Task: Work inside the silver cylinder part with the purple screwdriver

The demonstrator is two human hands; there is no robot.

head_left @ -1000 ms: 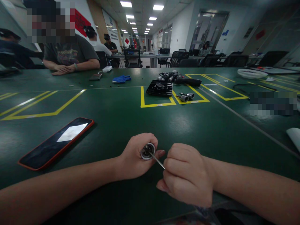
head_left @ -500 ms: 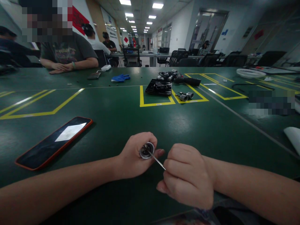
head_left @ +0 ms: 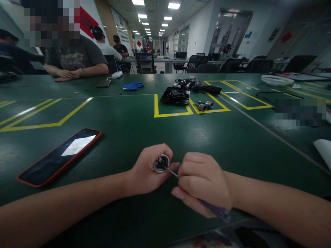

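Observation:
My left hand [head_left: 148, 170] is wrapped round a round metal connector [head_left: 161, 163], its open end turned toward me and dark inside with small pin-like parts. My right hand [head_left: 203, 181] is closed on a screwdriver with a purplish see-through handle [head_left: 216, 209], whose butt sticks out below the palm. The thin metal shaft reaches left to the connector's mouth; its very tip is hard to make out. Both hands are held above the green table, close together.
A phone in an orange case [head_left: 60, 156] lies at left. Farther back are a blue glove [head_left: 133, 85], a black packet [head_left: 176, 96], metal connectors [head_left: 204, 105] and a dark cable bundle [head_left: 188, 83]. Yellow tape [head_left: 173, 114] marks the table. A person [head_left: 74, 57] sits across.
My right hand has turned and shifted slightly up and left, nearer the connector. The screwdriver's handle now shows below the palm, and less of its shaft is visible.

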